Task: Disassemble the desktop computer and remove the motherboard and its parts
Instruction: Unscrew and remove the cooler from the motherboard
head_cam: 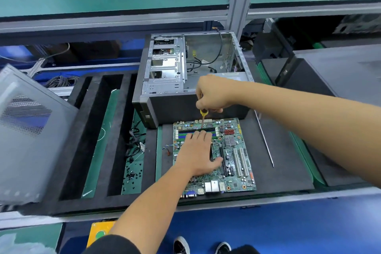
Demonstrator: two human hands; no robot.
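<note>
Black foam-lined bench (278,171) | green motherboard (235,173) flat on it, before open grey case (185,80) | left hand (195,154) pressing flat on board | right hand (212,95) gripping yellow-handled screwdriver (203,116), tip at memory slots.

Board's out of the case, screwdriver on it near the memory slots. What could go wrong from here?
1. The screwdriver in the right hand points down at the motherboard by the memory slots; a slip could gouge parts.
2. The left hand presses flat on the bare board, so static or bending is possible.
3. Loose screws lie left of the board and could scatter.
</note>
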